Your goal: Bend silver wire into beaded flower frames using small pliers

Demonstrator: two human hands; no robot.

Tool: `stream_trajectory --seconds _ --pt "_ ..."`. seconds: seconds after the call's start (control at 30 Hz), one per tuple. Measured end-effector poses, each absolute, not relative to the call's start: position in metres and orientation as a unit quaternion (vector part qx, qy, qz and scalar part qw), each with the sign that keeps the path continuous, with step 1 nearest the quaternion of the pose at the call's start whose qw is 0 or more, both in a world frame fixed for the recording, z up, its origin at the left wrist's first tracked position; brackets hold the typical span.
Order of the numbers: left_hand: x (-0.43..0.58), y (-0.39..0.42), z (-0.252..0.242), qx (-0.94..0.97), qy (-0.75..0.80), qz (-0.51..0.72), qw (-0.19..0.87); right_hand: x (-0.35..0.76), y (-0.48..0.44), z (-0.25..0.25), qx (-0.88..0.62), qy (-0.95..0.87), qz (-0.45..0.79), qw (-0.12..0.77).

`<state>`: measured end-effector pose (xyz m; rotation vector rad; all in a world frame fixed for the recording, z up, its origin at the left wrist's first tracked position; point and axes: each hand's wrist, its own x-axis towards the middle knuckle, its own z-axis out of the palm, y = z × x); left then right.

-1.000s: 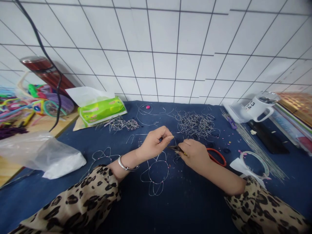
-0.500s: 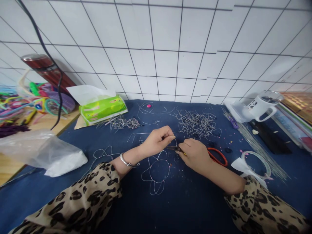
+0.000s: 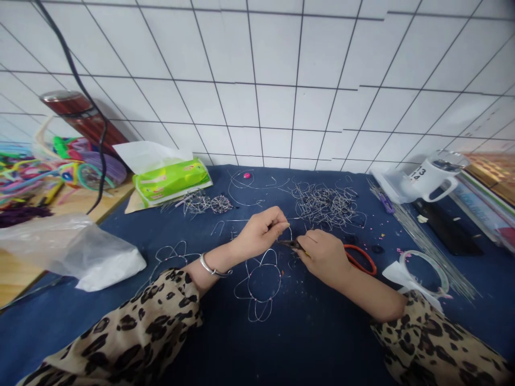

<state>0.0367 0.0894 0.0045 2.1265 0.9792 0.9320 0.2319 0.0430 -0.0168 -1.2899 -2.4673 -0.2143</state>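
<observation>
My left hand (image 3: 265, 230) is closed in a pinch on a thin silvery wire (image 3: 290, 231), which curves down from the fingertips. Wrapped in my right hand (image 3: 324, 254) is a pair of dark-jawed pliers (image 3: 287, 244), their tips close to the wire's lower end; whether they grip it is too small to tell. Below my hands, a flower-shaped wire frame (image 3: 250, 284) with a round centre and looped petals lies on the dark blue cloth (image 3: 322, 343). A second looped wire shape (image 3: 171, 252) lies left of it, partly behind my left forearm.
A tangle of wire pieces (image 3: 328, 206) lies beyond my hands, with a smaller pile (image 3: 205, 202) left of it. An orange handle loop (image 3: 374, 262) shows behind my right wrist. Straight wires (image 3: 430, 244), a clear ring coil (image 3: 446, 276), a mug (image 3: 428, 179) and green tissues (image 3: 173, 179) stand around.
The view has shifted very slightly. The plier jaws show a little more beside the wire; both hands keep nearly the same place and hold.
</observation>
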Motion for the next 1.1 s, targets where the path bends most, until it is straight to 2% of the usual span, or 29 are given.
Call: stream_trajectory --seconds 0.27,0.53,0.77,1.1 --pt "0.038 0.084 0.009 0.842 0.332 0.341 0.253 0.232 0.041 -0.014 -0.447 -0.874 -0.108 0.157" --pt "0.032 0.092 0.012 0.902 0.264 0.226 0.255 0.234 0.046 -0.016 -0.425 -0.893 -0.089 0.123" --pt "0.026 0.095 0.011 0.830 0.383 0.322 0.245 0.236 0.043 0.009 -0.442 -0.891 -0.075 0.073" --pt "0.023 0.062 -0.008 0.804 0.396 0.296 0.332 0.228 -0.009 0.019 -0.423 -0.906 0.029 -0.001"
